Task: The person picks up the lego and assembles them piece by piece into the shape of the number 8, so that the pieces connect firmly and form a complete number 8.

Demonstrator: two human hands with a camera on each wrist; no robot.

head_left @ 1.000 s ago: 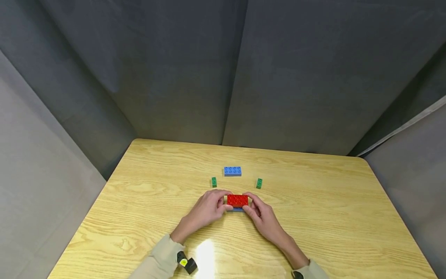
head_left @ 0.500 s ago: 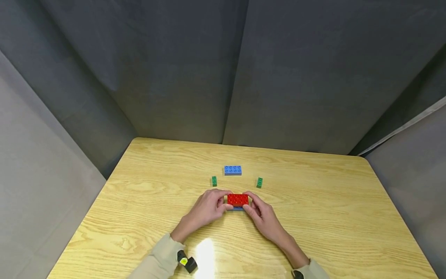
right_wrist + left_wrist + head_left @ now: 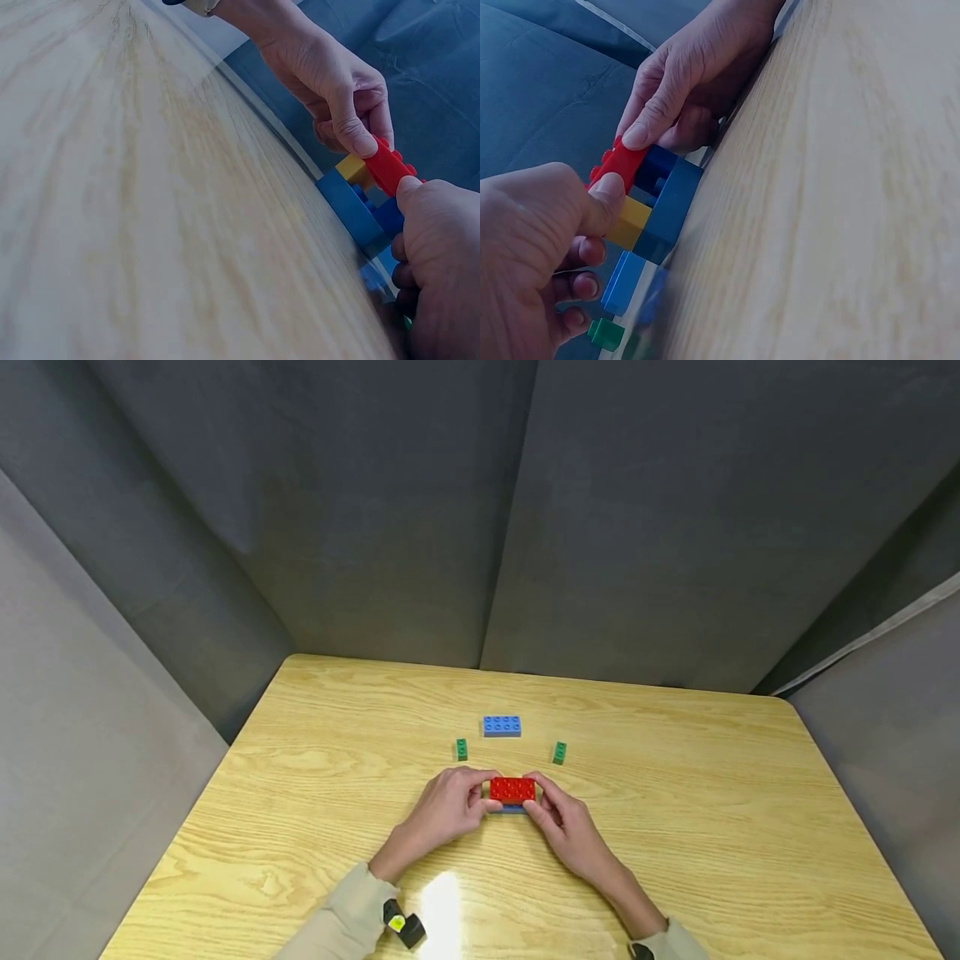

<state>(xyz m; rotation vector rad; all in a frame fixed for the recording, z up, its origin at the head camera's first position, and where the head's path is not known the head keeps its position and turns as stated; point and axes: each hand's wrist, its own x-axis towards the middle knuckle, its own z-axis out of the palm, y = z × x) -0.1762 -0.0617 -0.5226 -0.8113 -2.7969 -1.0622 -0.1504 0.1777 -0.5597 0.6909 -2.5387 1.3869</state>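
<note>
A red toy brick (image 3: 512, 789) with studs on top spans a small stack in front of me. My left hand (image 3: 450, 806) pinches its left end between thumb and fingers, while my right hand (image 3: 567, 835) grips the right end the same way. Below the red brick, the left wrist view shows a yellow brick (image 3: 632, 221) on the left hand's side and a dark blue brick (image 3: 654, 166) on the right hand's side, with a gap between. Both sit on a long blue brick (image 3: 676, 206) at the tabletop. The fingertips behind the red brick are partly hidden.
Behind the stack, a loose blue brick (image 3: 502, 727) lies on the wooden table (image 3: 675, 793). Two small green bricks lie nearer, one at the left (image 3: 462, 749) and another green brick (image 3: 559, 753) at the right. Grey curtains (image 3: 390, 527) enclose the table's back and sides.
</note>
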